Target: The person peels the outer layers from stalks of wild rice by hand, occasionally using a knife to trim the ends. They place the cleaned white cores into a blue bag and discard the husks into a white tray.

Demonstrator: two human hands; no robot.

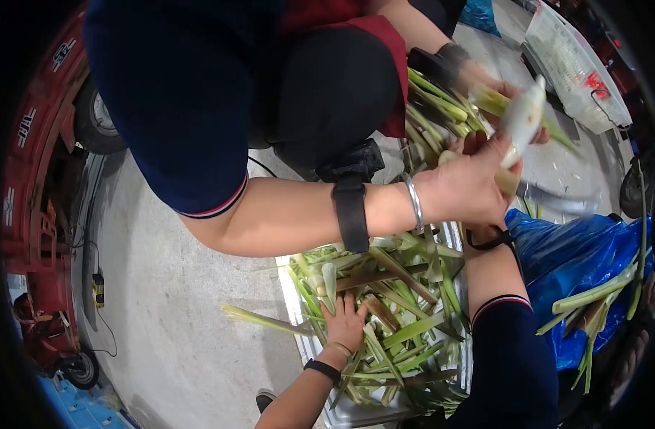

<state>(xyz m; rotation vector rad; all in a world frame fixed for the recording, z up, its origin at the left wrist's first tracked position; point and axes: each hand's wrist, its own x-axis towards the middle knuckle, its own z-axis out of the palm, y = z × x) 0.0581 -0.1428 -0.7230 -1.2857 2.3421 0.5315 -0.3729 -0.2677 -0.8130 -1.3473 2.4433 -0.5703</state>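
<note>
My left hand (pixel 465 187) reaches in from the left with a silver bangle and a black wristband. It is closed on a pale peeled stalk (pixel 525 120), probably water bamboo, tilted upward and smeared by motion. My right hand (pixel 490 230) comes from the lower right and is mostly hidden behind my left. A blurred knife (pixel 562 200) sticks out beside it; its handle is covered, but it appears to be in my right hand. Below my forearm, a metal tray (pixel 293 300) holds a heap of green leaves and husks (pixel 406 322).
Another person's hand (pixel 485 77) holds a green stalk near mine. A second person's hand (pixel 345 325) lies on the tray's husks. A blue plastic bag (pixel 556 250) with husks on it sits at right. A white basket (pixel 570 64) stands behind; a red vehicle (pixel 38 179) is at left.
</note>
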